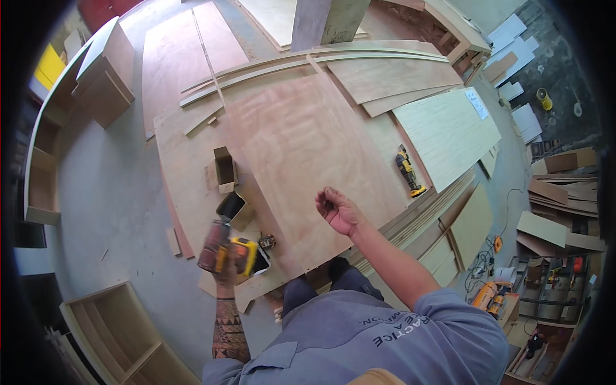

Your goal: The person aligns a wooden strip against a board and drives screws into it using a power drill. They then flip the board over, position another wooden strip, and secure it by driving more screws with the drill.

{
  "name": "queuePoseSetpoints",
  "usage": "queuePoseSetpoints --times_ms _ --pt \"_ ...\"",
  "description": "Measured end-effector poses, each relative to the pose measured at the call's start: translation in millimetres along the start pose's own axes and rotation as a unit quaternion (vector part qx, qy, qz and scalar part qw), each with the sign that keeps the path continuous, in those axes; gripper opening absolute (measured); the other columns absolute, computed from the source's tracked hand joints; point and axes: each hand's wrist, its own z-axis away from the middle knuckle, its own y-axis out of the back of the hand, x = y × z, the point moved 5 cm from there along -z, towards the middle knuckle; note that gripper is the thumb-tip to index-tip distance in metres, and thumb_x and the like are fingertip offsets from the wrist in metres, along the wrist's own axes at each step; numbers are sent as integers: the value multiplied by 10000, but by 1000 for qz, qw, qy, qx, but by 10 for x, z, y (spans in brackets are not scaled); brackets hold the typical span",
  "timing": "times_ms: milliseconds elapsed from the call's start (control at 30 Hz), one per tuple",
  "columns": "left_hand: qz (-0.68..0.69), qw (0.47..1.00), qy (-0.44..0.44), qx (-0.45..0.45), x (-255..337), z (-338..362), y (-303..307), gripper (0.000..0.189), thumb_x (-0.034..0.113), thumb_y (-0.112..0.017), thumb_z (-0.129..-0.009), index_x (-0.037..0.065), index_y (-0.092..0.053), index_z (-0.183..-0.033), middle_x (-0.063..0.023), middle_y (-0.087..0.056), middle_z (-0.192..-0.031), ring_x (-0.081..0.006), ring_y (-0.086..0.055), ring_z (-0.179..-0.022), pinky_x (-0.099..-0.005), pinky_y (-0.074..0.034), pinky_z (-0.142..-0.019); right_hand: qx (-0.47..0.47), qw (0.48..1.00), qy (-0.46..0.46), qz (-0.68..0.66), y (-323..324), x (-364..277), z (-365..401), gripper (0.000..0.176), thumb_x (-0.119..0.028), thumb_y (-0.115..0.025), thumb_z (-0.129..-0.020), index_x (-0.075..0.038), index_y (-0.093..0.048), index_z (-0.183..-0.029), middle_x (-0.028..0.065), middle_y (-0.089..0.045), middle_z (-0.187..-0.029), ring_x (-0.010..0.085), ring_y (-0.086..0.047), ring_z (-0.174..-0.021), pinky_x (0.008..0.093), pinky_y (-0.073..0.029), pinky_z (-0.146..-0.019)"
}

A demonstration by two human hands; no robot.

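My left hand (224, 274) is wrapped round the handle of a yellow and black power tool (242, 255), low at the left edge of the bench; motion blurs part of the tool. Over the large reddish plywood panel (301, 141) hangs my right hand (338, 212), its fingers curled together; whatever they hold, if anything, is too small to make out. Beside the power tool stand two small open boxes (224, 170), (235, 208). A second yellow and black tool (408, 172) lies on the panel's right side.
More plywood sheets (449, 131) and long strips (256, 72) lie behind and to the right. A concrete pillar (330, 25) rises at the back. Wooden cabinets (122, 327) stand at the left. Cables (478, 260), an orange tool (491, 296) and offcuts (564, 186) are on the right.
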Motion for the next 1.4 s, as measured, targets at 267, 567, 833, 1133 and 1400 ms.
queuePoseSetpoints --times_ms 267,567,833,1133,1400 --pt "104 984 41 -142 925 364 -1360 261 161 -807 -926 56 -701 -1140 -28 -732 -963 -142 -706 -851 -325 -578 -767 19 995 35 -91 -46 -345 -64 93 -162 -751 -983 -69 -741 -987 53 -770 -964 154 -752 -891 288 -664 -820" --pt "107 974 83 -183 1201 265 -1944 243 151 -820 -906 44 -698 -1088 -4 -702 -889 -95 -668 -766 -279 -550 -687 44 990 26 -135 443 -681 -64 102 -156 -737 -993 -59 -731 -962 58 -764 -933 138 -753 -856 247 -667 -785" --pt "72 964 148 -210 1391 207 -2341 262 152 -827 -903 45 -743 -1126 13 -701 -851 -59 -640 -715 -249 -525 -643 41 995 45 -84 921 -987 17 75 -139 -713 -1011 -68 -720 -987 35 -755 -918 124 -745 -829 245 -660 -788" --pt "187 934 242 -187 1198 -22 -3223 252 143 -717 -966 -19 -683 -1155 -31 -630 -745 -131 -627 -633 -258 -531 -605 15 996 -13 -84 1864 -1299 -442 219 -310 -746 -1003 -95 -716 -974 21 -737 -865 123 -691 -686 273 -541 -565" --pt "61 979 140 -133 1373 -2164 -4043 162 209 -779 -950 81 -683 -970 19 -595 -679 -86 -555 -523 -254 -468 -480 439 453 377 678 3095 -2686 -1457 295 -335 -633 -995 -49 -703 -1019 163 -610 -933 363 -619 -950 490 -500 -877"
